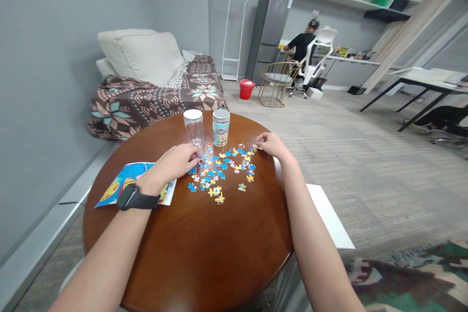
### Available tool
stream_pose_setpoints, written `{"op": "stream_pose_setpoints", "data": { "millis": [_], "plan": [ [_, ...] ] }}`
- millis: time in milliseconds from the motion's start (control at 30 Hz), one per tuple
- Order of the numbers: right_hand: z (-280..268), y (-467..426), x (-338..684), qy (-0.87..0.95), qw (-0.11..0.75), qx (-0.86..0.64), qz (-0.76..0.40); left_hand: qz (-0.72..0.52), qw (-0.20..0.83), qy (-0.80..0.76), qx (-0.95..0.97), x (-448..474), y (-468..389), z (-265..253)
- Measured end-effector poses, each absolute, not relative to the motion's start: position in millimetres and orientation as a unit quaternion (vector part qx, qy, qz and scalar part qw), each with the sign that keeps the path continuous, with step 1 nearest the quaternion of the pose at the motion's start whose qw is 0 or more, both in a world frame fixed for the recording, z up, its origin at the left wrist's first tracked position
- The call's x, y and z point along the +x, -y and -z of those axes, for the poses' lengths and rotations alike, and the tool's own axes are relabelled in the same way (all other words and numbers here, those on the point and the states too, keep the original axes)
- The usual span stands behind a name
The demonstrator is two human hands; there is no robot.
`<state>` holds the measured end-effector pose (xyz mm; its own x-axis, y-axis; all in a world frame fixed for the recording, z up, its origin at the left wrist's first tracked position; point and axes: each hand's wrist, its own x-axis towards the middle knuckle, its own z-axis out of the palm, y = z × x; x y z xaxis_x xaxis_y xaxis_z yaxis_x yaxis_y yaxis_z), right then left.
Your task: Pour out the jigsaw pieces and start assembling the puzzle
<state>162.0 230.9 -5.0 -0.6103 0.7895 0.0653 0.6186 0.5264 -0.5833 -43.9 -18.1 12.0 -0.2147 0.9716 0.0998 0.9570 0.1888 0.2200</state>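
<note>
Left hand (180, 160) curled at left edge of puzzle pieces (224, 166), grip hidden | right hand (272, 145) well apart, at far-right pieces, pinch unclear | pieces spread between, seemingly for easy reach | picture sheet (122, 183) left, below wrist | lidded jars (221, 135) far, apparently out of the way

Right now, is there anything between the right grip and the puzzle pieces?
Nothing visible: the right grip is at the right edge of the puzzle pieces; the clear jar and cartoon jar stand to its left.

The bare left wrist (149, 185) partly hides a glossy blue-yellow sheet (122, 180) at eight o'clock. At four, brown-green patterned cloth (413, 280) is cut off.
</note>
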Motion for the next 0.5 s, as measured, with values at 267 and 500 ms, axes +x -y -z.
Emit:
{"op": "stream_pose_setpoints", "data": {
  "millis": [267, 500],
  "plan": [
    [-2.2, -224.3, 165.7, 0.857, 0.105, -0.423, -0.276, -0.123, 0.046, -0.769, 0.625, -43.4, 17.8, -11.2],
    [-1.9, -229.1, 170.7, 0.84, 0.098, -0.457, -0.276, -0.134, 0.05, -0.767, 0.625, -44.4, 18.4, -11.3]
  ]
}}
